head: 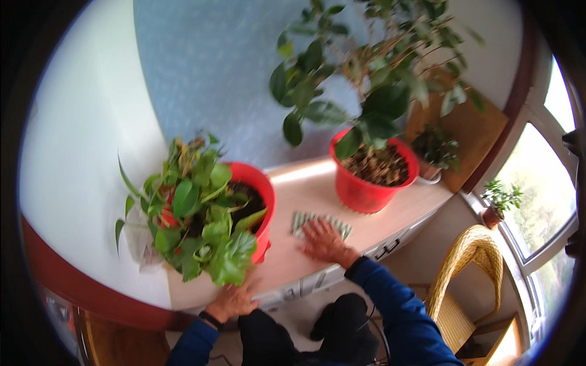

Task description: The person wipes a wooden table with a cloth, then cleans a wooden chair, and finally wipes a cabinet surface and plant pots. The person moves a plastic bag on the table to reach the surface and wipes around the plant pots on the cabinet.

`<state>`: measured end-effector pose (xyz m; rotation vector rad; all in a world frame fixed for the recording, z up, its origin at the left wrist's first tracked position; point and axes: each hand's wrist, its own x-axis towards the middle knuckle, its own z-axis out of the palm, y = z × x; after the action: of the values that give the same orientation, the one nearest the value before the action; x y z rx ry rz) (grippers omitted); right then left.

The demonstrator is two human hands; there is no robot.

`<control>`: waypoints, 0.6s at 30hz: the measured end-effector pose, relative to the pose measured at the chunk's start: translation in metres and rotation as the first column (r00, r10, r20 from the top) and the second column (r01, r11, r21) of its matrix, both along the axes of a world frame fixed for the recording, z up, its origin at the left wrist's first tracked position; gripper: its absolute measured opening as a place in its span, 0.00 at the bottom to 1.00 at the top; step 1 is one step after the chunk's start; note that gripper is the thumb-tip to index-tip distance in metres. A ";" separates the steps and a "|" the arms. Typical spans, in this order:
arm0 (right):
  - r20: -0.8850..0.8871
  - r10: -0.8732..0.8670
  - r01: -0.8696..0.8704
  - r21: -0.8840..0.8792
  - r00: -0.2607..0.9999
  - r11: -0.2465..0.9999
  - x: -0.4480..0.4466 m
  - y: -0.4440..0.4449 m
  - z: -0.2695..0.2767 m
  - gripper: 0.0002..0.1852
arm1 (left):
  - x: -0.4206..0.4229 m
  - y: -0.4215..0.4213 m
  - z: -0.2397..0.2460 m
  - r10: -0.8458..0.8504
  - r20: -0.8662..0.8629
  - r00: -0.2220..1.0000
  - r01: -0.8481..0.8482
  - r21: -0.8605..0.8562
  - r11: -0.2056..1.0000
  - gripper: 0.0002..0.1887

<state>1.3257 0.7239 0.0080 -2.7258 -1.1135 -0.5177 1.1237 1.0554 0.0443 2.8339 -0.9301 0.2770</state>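
My right hand [324,240] lies spread on a green-and-white checked cloth [341,226], pressed flat on the pale wood-look top of a low cabinet [288,242]. Near the cabinet's front edge is my left hand [236,299], fingers apart and slightly blurred, just below the leaves of a leafy potted plant [229,249]. That plant stands in a large red plastic pot [263,192], left of the cloth. Behind the cloth, to the right, a second red pot [366,196] bears a tall broad-leaved plant [384,100].
A small potted plant [430,153] stands by a brown board [480,132] at the cabinet's right end. A wicker chair [462,256] is at the right, below a windowsill with another small potted plant [499,199]. Cabinet drawers with handles [387,244] face me.
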 end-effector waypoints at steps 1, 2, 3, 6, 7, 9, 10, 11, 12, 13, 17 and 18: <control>-0.022 -0.002 0.001 -0.037 1.000 0.999 0.008 0.004 0.005 0.42 | 0.000 0.000 0.000 0.009 -0.051 0.999 -0.012 -0.049 0.999 0.39; -0.066 -0.014 0.010 -0.061 0.998 0.998 0.013 0.008 0.010 0.43 | 0.001 0.000 0.001 0.024 -0.097 0.995 -0.029 -0.054 0.998 0.39; -0.141 -0.051 0.034 -0.126 0.989 0.992 0.019 0.013 0.015 0.44 | 0.002 0.000 0.002 0.020 -0.109 0.994 -0.030 -0.092 0.995 0.38; -0.237 -0.085 0.040 -0.189 0.968 0.981 0.040 0.027 0.028 0.45 | 0.004 -0.003 0.006 0.014 -0.141 0.990 -0.035 -0.147 0.988 0.37; -0.246 -0.087 0.044 -0.178 0.965 0.983 0.047 0.032 0.029 0.45 | 0.004 -0.004 0.006 0.021 -0.140 0.990 -0.038 -0.124 0.992 0.37; -0.243 -0.089 0.046 -0.175 0.966 0.983 0.064 0.044 0.028 0.44 | 0.004 -0.004 0.007 0.017 -0.136 0.991 -0.036 -0.140 0.990 0.37; -0.229 -0.087 0.044 -0.183 0.970 0.982 0.075 0.050 0.026 0.44 | 0.004 -0.004 0.007 0.027 -0.133 0.991 -0.042 -0.110 0.993 0.36; -0.215 -0.097 0.050 -0.212 0.972 0.976 0.085 0.056 0.023 0.44 | 0.003 -0.003 0.007 0.032 -0.138 0.990 -0.047 -0.103 0.994 0.36; -0.237 -0.091 0.050 -0.175 0.967 0.983 0.095 0.061 0.021 0.43 | 0.003 -0.002 0.007 0.039 -0.127 0.991 -0.055 -0.128 0.990 0.36; -0.223 -0.074 0.033 -0.185 0.972 0.982 0.105 0.068 0.019 0.43 | 0.003 -0.001 0.007 0.039 -0.161 0.986 -0.059 -0.117 0.991 0.36; -0.268 -0.113 0.057 -0.209 0.957 0.976 0.142 0.089 0.015 0.44 | 0.002 0.002 0.009 0.025 0.084 0.996 -0.049 0.306 0.951 0.38; -0.292 -0.123 0.069 -0.188 0.949 0.980 0.149 0.094 0.015 0.44 | 0.001 0.003 0.010 -0.135 0.321 0.937 -0.125 0.673 0.729 0.38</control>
<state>1.4745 0.8177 0.0234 -2.8902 -0.9925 -0.0057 1.1248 1.0583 0.0539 3.5362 -1.3478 0.5562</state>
